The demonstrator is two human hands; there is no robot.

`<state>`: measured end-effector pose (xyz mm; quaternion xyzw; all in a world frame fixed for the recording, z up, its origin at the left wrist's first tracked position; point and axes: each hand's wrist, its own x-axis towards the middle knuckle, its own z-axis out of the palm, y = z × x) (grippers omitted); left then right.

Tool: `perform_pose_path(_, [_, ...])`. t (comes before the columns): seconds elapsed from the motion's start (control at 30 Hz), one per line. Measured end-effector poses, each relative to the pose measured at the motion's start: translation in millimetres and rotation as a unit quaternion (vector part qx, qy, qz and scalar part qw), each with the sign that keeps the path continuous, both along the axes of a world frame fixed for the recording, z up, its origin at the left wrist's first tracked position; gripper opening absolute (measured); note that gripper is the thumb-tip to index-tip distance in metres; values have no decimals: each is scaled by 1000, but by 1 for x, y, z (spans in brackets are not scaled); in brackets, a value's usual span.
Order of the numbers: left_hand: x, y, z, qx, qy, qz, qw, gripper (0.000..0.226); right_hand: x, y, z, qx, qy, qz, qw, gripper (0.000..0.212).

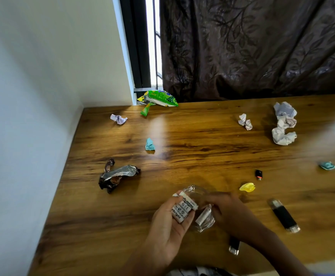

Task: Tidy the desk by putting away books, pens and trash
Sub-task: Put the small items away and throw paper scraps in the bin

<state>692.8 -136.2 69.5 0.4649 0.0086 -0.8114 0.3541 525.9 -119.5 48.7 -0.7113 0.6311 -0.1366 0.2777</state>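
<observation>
A: What are the hands doing?

B: The left hand (168, 222) grips a small bundle of white cylindrical batteries with black print (183, 209), its fingers curled round them, low over the near middle of the wooden bench (202, 140). The right hand (228, 212) is just beside it, fingers curled on a crumpled clear plastic wrapper (203, 218) that has one more white battery inside.

A: And the trash?

B: Scattered. A crumpled silver and brown foil wrapper (116, 176) lies to the left, a small teal paper scrap (149, 144) beyond it toward the middle, and a small crumpled white paper scrap (118, 118) near the far left corner. A green and yellow snack packet (158, 99) sits at the far edge by the window.

A: The right side?

B: A small crumpled white paper ball (245, 121) and a large crumpled white paper wad (284, 124) at the far right, well apart from the hands. A teal crumpled scrap (327, 165) lies near the right edge, and a yellow crumpled scrap (247, 187) just beyond the right hand.

A: Anything else?

B: A tiny black and red dongle (258, 174), a black and silver stick-shaped device (284, 215) to the right, and another black and silver piece (234, 246) partly hidden under the right forearm. A dark patterned curtain (252, 46) hangs behind.
</observation>
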Motion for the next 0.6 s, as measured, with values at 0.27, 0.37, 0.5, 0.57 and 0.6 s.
perform_pose_path(0.27, [-13,-1,1,7,-2,-11,1000,36,7,-10,0,23,-83,-84,993,29])
perform_pose_path(0.37, [-17,-2,3,10,4,-4,1000,40,12,-12,-1,21,-107,-82,991,32])
perform_pose_path(0.5, [-19,1,4,9,-15,-5,1000,40,12,-13,-5,-1,-103,-72,992,35])
perform_pose_path(0.57, [-20,3,7,-1,-32,-17,999,35,12,-12,-6,-17,-80,-52,995,38])
perform_pose_path(0.6, [-21,5,7,-7,-41,-23,999,32,13,-11,-5,-27,-68,-40,997,39])
